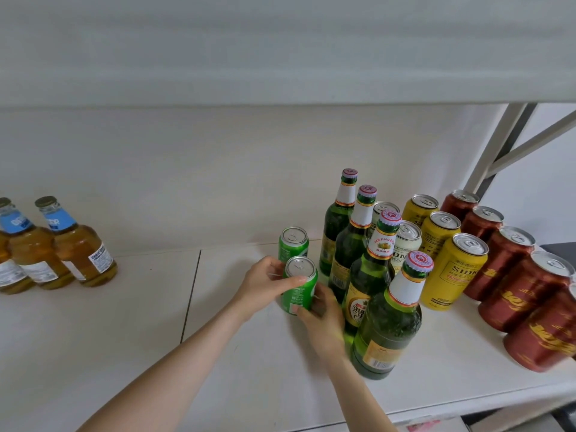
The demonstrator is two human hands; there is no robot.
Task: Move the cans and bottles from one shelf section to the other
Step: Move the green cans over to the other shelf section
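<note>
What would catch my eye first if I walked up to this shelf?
The left hand and right hand together grip a green can in the middle of the white shelf. Right of it stand tall green bottles, then rows of yellow cans and red cans. Far left, apart, stand amber bottles with blue neck labels.

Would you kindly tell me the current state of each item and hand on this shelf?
Front green can: upright, tab intact, gripped by both hands.
Rear green can: upright, tab intact, untouched.
Green bottles: four, upright, capped.
Pale cans: upright, unopened.
Yellow cans: three, upright, unopened.
Red cans: upright, unopened.
Amber bottles: upright, capped, left section.
Left hand: grips that front can.
Right hand: grips that front can.
</note>
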